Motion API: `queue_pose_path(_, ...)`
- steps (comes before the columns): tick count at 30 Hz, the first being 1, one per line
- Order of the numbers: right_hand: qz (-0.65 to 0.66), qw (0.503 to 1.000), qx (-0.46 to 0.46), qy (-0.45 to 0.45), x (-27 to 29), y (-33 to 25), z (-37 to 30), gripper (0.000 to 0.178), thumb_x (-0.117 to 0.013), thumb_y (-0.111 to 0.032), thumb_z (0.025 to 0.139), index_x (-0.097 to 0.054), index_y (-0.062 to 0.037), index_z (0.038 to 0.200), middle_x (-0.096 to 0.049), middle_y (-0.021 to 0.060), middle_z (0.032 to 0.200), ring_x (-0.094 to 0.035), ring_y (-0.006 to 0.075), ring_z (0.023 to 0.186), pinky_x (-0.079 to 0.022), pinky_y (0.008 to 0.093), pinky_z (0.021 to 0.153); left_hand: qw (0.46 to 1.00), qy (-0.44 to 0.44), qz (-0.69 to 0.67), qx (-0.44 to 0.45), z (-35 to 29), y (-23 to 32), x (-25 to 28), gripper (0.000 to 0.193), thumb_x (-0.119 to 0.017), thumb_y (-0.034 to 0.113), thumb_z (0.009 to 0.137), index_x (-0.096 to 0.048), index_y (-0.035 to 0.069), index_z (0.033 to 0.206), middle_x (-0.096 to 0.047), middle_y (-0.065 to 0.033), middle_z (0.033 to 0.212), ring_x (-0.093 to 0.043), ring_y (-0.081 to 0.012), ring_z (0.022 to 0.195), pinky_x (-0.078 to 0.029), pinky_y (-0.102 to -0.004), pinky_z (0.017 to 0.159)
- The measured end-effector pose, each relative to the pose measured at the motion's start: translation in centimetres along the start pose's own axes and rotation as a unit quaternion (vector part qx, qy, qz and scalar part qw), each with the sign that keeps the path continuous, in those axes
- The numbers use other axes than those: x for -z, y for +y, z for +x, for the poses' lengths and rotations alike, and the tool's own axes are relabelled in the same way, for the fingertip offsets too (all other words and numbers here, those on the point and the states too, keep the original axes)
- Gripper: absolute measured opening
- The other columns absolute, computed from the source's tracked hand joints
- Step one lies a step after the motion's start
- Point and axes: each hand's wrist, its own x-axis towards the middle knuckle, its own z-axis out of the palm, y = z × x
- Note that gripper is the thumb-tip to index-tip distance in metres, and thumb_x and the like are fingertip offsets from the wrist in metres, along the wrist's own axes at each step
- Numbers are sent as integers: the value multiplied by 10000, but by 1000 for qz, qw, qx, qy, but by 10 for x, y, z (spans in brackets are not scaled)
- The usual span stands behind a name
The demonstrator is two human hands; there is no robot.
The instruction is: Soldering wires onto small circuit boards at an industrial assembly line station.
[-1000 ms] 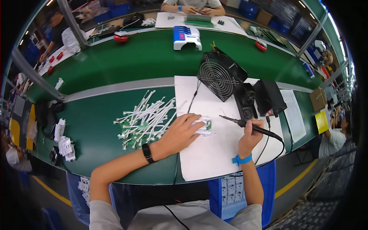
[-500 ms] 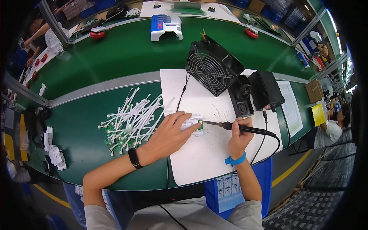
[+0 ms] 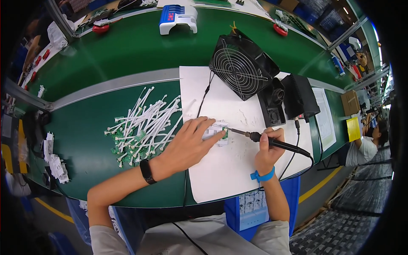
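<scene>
L hand [image 3: 187,144] lay flat near frame centre, fingers spread, pressing a small green circuit board [image 3: 217,132] onto the white sheet [image 3: 221,174]. R hand [image 3: 267,151], just right of centre, was clamped round a soldering iron [image 3: 272,142], tip touching the board's right edge. Pile of white-wired boards [image 3: 142,125] sat left of centre; black fan [image 3: 242,68] stood upper centre, w/ black box [image 3: 301,97] to its right.
</scene>
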Motion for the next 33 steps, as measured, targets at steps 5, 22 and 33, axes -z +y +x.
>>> queue_pose_path(5,-11,1000,12,-8,3,4,-1,214,-655,-66,975,-459,-56,889,-456,-4,698,-330,38,620,-253,221,567,1000,-15,4,9,1,1,-2,492,-706,106,876,-642,130,1364,-523,-175,1411,-473,-356,1321,-429,-449,1061)
queue_pose_path(22,17,999,-5,51,11,-6,-16,188,-640,-38,986,-464,-54,924,-488,13,757,-397,59,672,-320,223,608,999,-27,16,-20,5,3,5,515,-697,112,891,-612,127,1399,-537,-163,1382,-493,-355,1281,-437,-450,1046)
queue_pose_path(33,66,997,-49,-4,16,0,-21,197,-659,-53,980,-470,-65,923,-480,-16,742,-341,34,649,-285,212,587,1000,-30,3,-3,9,10,6,526,-705,91,893,-604,131,1407,-531,-175,1379,-482,-373,1297,-418,-456,1086)
